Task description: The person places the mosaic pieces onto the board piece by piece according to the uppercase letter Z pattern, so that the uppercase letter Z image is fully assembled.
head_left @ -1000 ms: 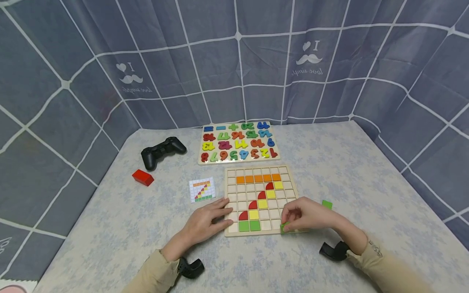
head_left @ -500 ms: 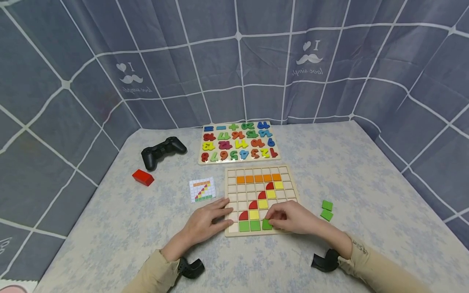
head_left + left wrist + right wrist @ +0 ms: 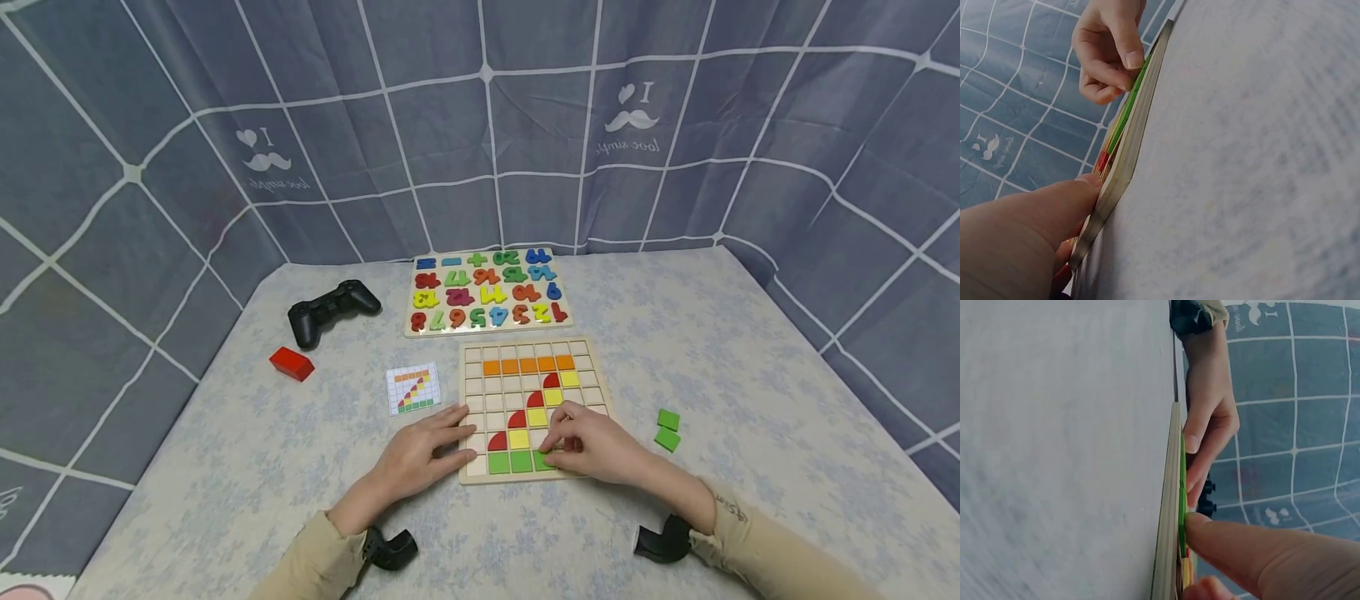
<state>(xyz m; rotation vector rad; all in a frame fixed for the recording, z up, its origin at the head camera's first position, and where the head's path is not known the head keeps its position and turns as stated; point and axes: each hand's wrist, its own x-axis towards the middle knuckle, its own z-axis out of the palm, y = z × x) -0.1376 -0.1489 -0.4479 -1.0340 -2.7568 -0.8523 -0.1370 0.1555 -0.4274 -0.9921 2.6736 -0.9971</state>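
On the table lies a wooden grid board (image 3: 474, 389) with orange, red, yellow and green pieces in its cells. My left hand (image 3: 424, 450) rests on its left edge with fingers extended. My right hand (image 3: 596, 446) has thumb and fingertips at a green square tile (image 3: 540, 460) in the front row, pinching it down by its right side. Two other green tiles (image 3: 509, 462) lie to its left in that row. In the right wrist view, the thumb (image 3: 1222, 544) touches the green strip along the board. Fingers partly cover the front-right cells.
Left of the board is a small pattern card (image 3: 412, 389). Two loose green tiles (image 3: 667, 429) lie to the right. Behind stands a number puzzle (image 3: 491, 293). A black game controller (image 3: 333, 312) and a red block (image 3: 292, 364) are at the left.
My right hand has moved left along the front row, bringing the green tile down into the cell beside the other two green ones. The left hand has stayed put.
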